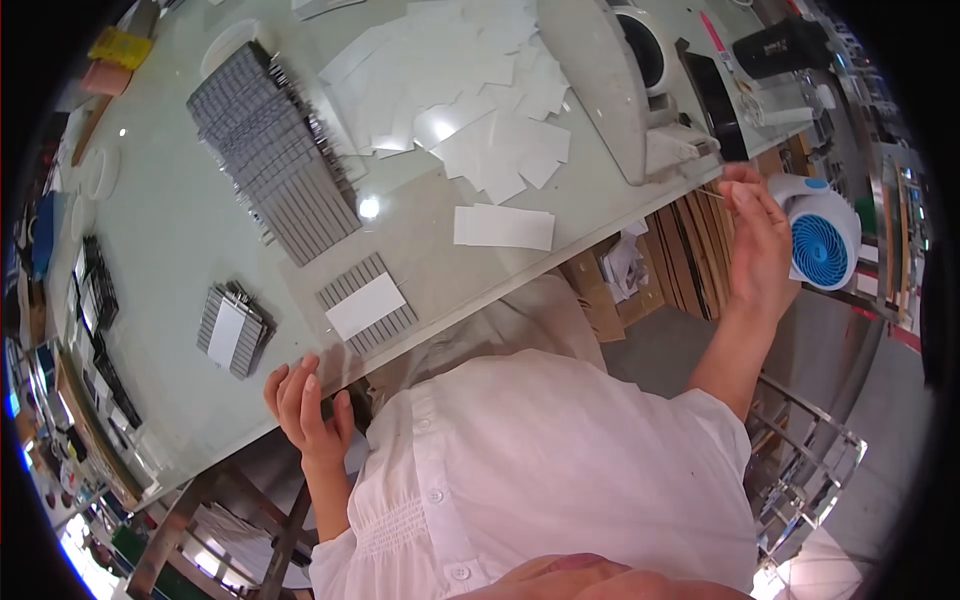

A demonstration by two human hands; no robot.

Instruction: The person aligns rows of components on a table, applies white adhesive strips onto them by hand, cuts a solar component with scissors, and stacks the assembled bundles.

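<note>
My left hand (308, 408) is at the table's front edge, its fingers loosely bent and apart, with nothing in them. Close by lies a grey striped piece (368, 304) with a white card (366, 307) across its middle. Further left sits a small stack of similar striped pieces (234, 332), also topped by a white strip. My right hand (758, 240) is raised beside the table's right corner, fingers curled together. A thin pale sliver shows at its fingertips, but I cannot make out what it is. A neat pile of white cards (503, 228) lies between the hands.
A long row of grey striped pieces (275, 150) and many scattered white sheets (450, 80) cover the glass-topped table (200, 430). A grey-white machine (650, 110) stands at the right corner. A blue-and-white fan (822, 245) is beyond my right hand; cardboard (690, 255) is under the table.
</note>
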